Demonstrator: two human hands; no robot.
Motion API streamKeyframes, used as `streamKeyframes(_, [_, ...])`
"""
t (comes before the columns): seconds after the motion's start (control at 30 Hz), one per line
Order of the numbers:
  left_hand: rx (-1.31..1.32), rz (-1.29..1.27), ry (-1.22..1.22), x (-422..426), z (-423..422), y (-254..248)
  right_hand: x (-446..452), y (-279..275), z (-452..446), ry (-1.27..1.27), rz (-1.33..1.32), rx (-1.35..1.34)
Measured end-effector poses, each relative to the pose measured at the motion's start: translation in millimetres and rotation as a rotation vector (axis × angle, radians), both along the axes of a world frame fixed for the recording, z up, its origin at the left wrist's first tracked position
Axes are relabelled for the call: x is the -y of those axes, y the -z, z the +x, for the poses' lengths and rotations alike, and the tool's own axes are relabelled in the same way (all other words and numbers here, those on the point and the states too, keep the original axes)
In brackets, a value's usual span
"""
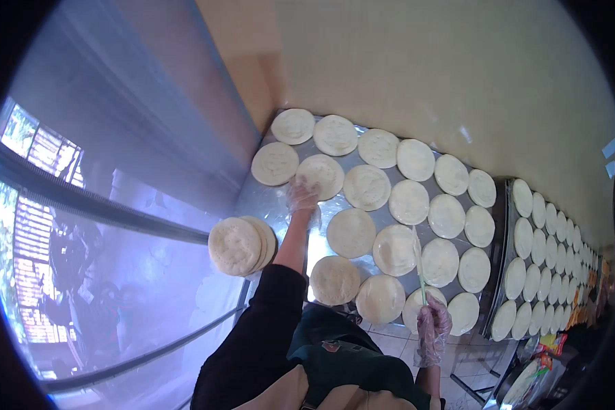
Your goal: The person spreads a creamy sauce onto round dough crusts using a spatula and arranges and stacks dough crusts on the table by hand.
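Note:
My left hand (304, 195), in a clear plastic glove, reaches over the metal table with its fingers stretched out against the near-left edge of a flat dough round (322, 176). My right hand (434, 321), also gloved, is closed around the thin green handle of a brush (422, 279). Its pale head points away from me, over the right edge of a shiny dough round (394, 250). Left of my left forearm sits a stack of dough rounds (236, 246) at the table's edge. Some rounds look glossy, others matte.
Rows of pale rounds cover the metal table (270, 198). Another tray of rounds (516, 279) continues to the right. A beige wall (444, 75) stands behind, and a shiny, reflective panel (137, 253) borders the left. Colourful packets (552, 344) lie at lower right.

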State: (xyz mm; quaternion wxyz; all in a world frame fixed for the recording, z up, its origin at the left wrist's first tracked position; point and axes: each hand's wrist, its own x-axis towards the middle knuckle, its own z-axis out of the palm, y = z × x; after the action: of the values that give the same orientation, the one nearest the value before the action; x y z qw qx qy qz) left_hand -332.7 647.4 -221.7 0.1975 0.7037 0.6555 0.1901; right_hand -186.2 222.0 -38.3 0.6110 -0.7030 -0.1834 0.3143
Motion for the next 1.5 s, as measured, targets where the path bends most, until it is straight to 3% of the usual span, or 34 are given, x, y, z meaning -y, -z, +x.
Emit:
streamKeyframes(0.07, [-0.058,0.089,0.068,17.4,-22.6,-35.3,-2.7,2.0,1.5,-0.036,-0.005,-0.007])
streamKeyframes(0.13, [-0.044,0.298,0.099,48.8,-63.0,-107.0,-5.4,4.6,3.8,-0.062,0.035,0.046])
streamKeyframes(0.17, [-0.061,0.257,0.017,61.3,-88.2,-132.0,-4.9,6.7,5.3,-0.074,0.032,0.036])
streamKeyframes(0.3, [-0.289,0.31,-0.207,88.0,-200.2,-146.0,-11.1,9.4,7.7,-0.11,0.071,0.048])
streamKeyframes(0.37, [-0.204,-0.285,-0.34,93.0,-227.4,-156.5,-15.8,8.1,6.4,-0.147,0.123,0.007])
streamKeyframes(0.4, [-0.207,-0.28,-0.347,91.6,-240.5,-144.0,-17.1,9.3,5.7,-0.152,0.129,0.002])
streamKeyframes(0.47, [0.135,-0.138,-0.337,82.8,-263.9,-96.4,-18.1,12.2,4.2,-0.177,0.14,0.002])
streamKeyframes(0.5, [0.134,-0.134,-0.339,81.1,-270.5,-92.3,-18.4,9.9,3.4,-0.178,0.144,0.0])
streamKeyframes(0.67, [0.719,-0.317,-0.373,89.2,-246.5,-136.3,-13.2,-3.3,1.7,-0.188,0.137,-0.027])
streamKeyframes(0.77, [0.927,-0.266,-0.282,94.5,-217.7,-123.3,-3.4,4.4,9.4,-0.213,0.153,0.074])
streamKeyframes(0.8, [0.899,-0.23,-0.327,102.3,-196.0,-124.1,-1.6,6.9,9.2,-0.208,0.155,0.077])
streamKeyframes(0.87, [0.578,-0.131,-0.416,106.3,-154.5,-92.8,1.0,10.4,9.0,-0.176,0.209,0.14])
streamKeyframes(0.93, [0.731,0.047,-0.187,109.5,-117.0,-46.4,0.4,7.3,7.1,-0.163,0.215,0.153])
streamKeyframes(1.03, [0.696,0.112,-0.233,112.4,-74.2,-26.1,3.3,0.9,2.0,-0.155,0.187,0.146])
streamKeyframes(1.1, [0.344,0.001,-0.382,119.4,-57.1,-25.4,5.2,-4.3,1.5,-0.158,0.156,0.132])
streamKeyframes(1.13, [0.191,0.234,-0.314,121.4,-50.8,-7.1,6.9,-6.9,1.6,-0.158,0.137,0.08])
streamKeyframes(1.17, [0.193,0.231,-0.32,127.7,-45.3,-9.8,8.8,-8.0,1.3,-0.159,0.115,0.026])
streamKeyframes(1.23, [-0.183,0.239,-0.191,137.8,-39.5,-21.6,8.9,-0.9,2.2,-0.173,0.146,0.083])
streamKeyframes(1.27, [-0.184,0.238,-0.197,142.5,-45.0,-41.2,8.0,2.1,3.2,-0.179,0.181,0.138])
streamKeyframes(1.33, [0.154,0.135,0.013,147.6,-74.1,-85.2,6.6,4.7,6.2,-0.178,0.165,0.123])
streamKeyframes(1.4, [0.023,0.2,-0.189,127.8,-126.4,-96.0,4.4,4.3,6.1,-0.171,0.148,0.106])
streamKeyframes(1.47, [-0.28,0.215,-0.421,112.7,-175.6,-91.8,-2.1,0.9,3.4,-0.191,0.193,0.129])
streamKeyframes(1.5, [-0.286,0.218,-0.427,104.9,-192.5,-95.9,-4.7,1.6,3.0,-0.195,0.197,0.123])
